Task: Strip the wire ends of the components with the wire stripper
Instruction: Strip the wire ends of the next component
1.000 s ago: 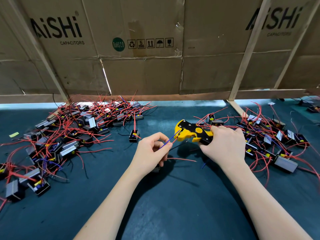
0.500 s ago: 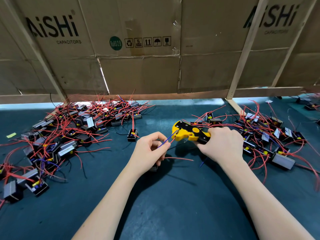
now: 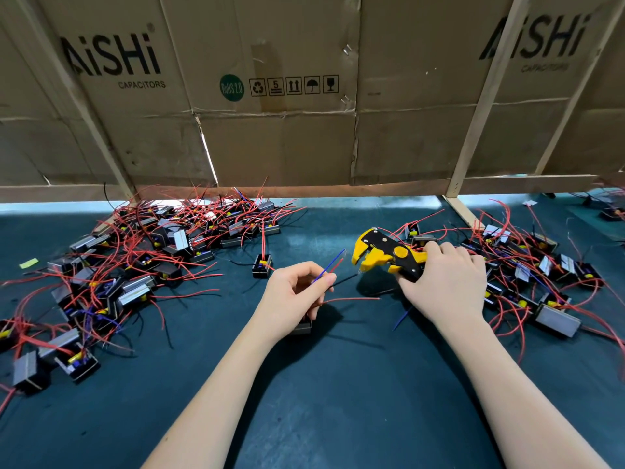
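- A second ago the blue and red wire ends sat in the mouth of the stripper (image 3: 389, 257); now they are out of it, and the tool's jaws stand apart, just right of the wire tips.
- Judgement: that pair of ends has likely had its pull, so this component is near done. Whether the tips are bare is too small to tell.
- The left hand (image 3: 294, 296) is curled round the component (image 3: 302, 328), which is mostly hidden beneath it just above the tabletop (image 3: 338, 401). Its thumb and forefinger pinch the blue wire (image 3: 329, 268) and a red wire (image 3: 336, 264) beside it, both pointing up-right at the tool.
- A black wire and a longer red one stick out to the right, loose.
- The right hand (image 3: 446, 282) grips the stripper's handles, fingers wrapped round them.
- Piles of components lie left (image 3: 142, 262) and right (image 3: 541, 269).
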### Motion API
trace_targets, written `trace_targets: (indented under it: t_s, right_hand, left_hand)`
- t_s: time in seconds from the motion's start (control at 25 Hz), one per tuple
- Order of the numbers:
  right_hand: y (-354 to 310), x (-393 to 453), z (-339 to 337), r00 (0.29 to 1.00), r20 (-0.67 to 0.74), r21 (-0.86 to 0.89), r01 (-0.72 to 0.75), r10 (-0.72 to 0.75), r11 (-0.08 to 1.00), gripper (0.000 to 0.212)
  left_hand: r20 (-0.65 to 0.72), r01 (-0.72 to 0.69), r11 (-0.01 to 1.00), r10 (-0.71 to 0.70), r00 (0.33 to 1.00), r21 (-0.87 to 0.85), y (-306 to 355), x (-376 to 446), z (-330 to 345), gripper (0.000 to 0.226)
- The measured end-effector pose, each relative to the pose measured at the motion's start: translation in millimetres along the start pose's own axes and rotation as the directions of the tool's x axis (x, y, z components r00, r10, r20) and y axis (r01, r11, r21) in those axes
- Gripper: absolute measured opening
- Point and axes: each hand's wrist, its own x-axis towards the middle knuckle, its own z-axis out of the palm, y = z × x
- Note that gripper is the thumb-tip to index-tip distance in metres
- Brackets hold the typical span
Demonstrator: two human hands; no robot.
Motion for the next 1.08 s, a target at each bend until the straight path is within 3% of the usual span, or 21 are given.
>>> trace_targets:
  t_s: [0.24, 0.72, 1.08]
  right_hand:
    - [-8, -2, -2, 0.999, 0.001, -0.006, 0.038, -0.038, 0.999, 0.055]
    - [-8, -1, -10, 0.993, 0.085, -0.014, 0.085, -0.084, 0.996, 0.043]
    - [-11, 2, -7, 0.986, 0.168, -0.051, -0.015, 0.023, 0.999, 0.059]
  left_hand:
    - [-0.188, 0.004, 0.995, 0.014, 0.982, 0.096, -6, 2, 0, 0.026]
    - [-0.177, -0.003, 0.991, 0.027, 0.984, 0.136, -4, 0, 2, 0.023]
    - [-0.173, 0.001, 0.990, 0.023, 0.985, 0.139, -3, 0, 2, 0.023]
